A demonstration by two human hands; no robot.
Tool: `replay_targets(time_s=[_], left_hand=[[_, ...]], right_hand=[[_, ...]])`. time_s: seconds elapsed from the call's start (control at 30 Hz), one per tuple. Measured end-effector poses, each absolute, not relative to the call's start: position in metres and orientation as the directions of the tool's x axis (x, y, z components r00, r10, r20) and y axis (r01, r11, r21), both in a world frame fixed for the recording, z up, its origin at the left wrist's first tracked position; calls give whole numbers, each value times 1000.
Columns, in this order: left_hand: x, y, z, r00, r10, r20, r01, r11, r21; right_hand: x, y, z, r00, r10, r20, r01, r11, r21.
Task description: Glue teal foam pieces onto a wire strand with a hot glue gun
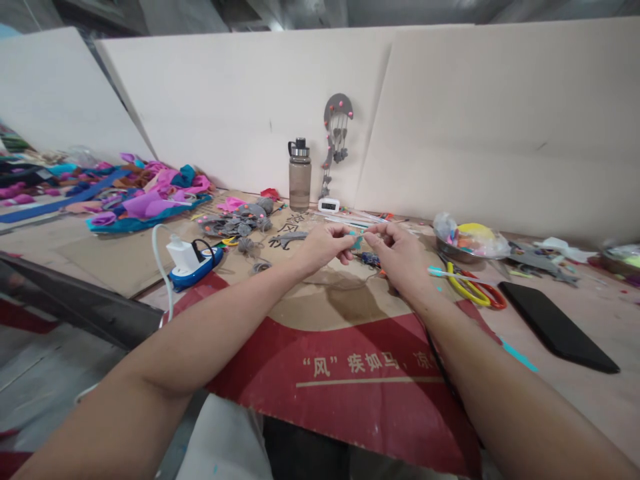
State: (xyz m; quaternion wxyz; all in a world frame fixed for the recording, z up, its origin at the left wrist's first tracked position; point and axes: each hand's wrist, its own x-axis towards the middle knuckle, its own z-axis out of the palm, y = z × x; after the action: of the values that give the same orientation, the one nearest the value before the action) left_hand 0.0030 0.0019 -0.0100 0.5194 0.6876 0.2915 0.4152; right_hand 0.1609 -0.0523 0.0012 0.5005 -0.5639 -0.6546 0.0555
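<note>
Left hand point(327, 245) pinches my teal bit point(356, 241); right hand point(399, 252) is pinched up beside it, can't tell on what. Bit's half covered, so long axis and direction? Dunno.

Teal piece point(357, 241) partly covered by fingers point(343, 243), display digits point(328, 207) too small to read, rightmost bowl point(619, 267) cut off

Tall pale panels point(225, 100) stand side by side behind the table point(620, 320), filling most of the frame's upper half, a slanting seam right of centre. Above them, along the top edge, blurred grey structures point(300, 10) show dimly. A dark rail point(85, 303) borders the table's left; grey floor point(43, 373) shows lower left.
</note>
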Motion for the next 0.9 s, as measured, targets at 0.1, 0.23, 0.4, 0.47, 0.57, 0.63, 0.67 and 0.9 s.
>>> replay_targets(time_s=[0.1, 0.23, 0.4, 0.47, 0.57, 0.63, 0.67, 0.9], left_hand=[[3, 2, -9, 482, 836, 262, -29, -284, 958], [3, 4, -10, 483, 832, 273, -37, -292, 956], [2, 2, -9, 525, 803, 284, -25, -318, 948], [1, 0, -7, 531, 796, 290, -27, -326, 945], [2, -2, -6, 531, 790, 308, -37, -341, 939], [3, -3, -7, 530, 783, 326, -55, -352, 935], [4, -2, -7, 529, 781, 331, -63, -353, 934], [4, -2, -7, 496, 813, 305, -37, -331, 943]], right_hand=[[161, -53, 1, 135, 794, 592, 681, 360, -638], [160, -53, 2, 164, 826, 539, 662, 313, -681], [159, -54, 3, 199, 852, 485, 643, 260, -720], [158, -55, 4, 210, 852, 480, 645, 249, -723], [156, -58, 7, 215, 861, 461, 647, 228, -727], [155, -60, 8, 214, 867, 450, 647, 219, -730], [155, -60, 8, 214, 868, 449, 649, 217, -729], [155, -57, 5, 192, 846, 498, 686, 247, -684]])
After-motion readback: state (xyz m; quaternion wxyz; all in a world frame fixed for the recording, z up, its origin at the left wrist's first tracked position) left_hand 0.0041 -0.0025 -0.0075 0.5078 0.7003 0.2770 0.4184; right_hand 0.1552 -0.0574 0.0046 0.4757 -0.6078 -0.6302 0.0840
